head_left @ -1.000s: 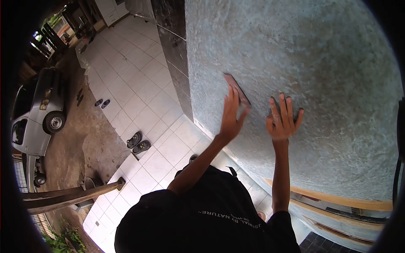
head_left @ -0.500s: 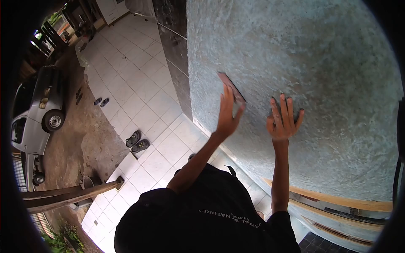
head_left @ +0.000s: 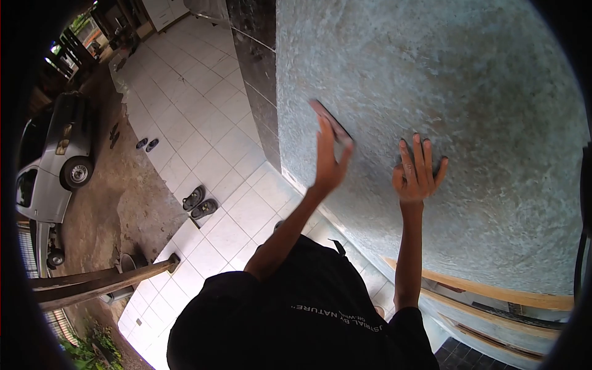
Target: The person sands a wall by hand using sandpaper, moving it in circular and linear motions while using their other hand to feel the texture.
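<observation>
A flat reddish-brown block with a dark edge (head_left: 330,117) lies tilted against the mottled blue-grey wall (head_left: 481,123). My left hand (head_left: 330,160) holds the block by its lower part, with the fingers along it and the thumb near its lower right end; the hand is slightly blurred. To the right, my right hand (head_left: 417,176) is laid on the wall with its fingers spread and nothing in it.
Dark tiles (head_left: 256,74) edge the wall on the left. Below are a white tiled floor (head_left: 203,117), dark clogs (head_left: 200,203) and a wooden post (head_left: 123,288). A silver car (head_left: 52,160) stands far left. Wooden frames (head_left: 487,293) are set in the wall at lower right.
My left hand and the block have shifted slightly up and to the left along the wall. My right hand stays spread on the wall, almost at the same spot.
</observation>
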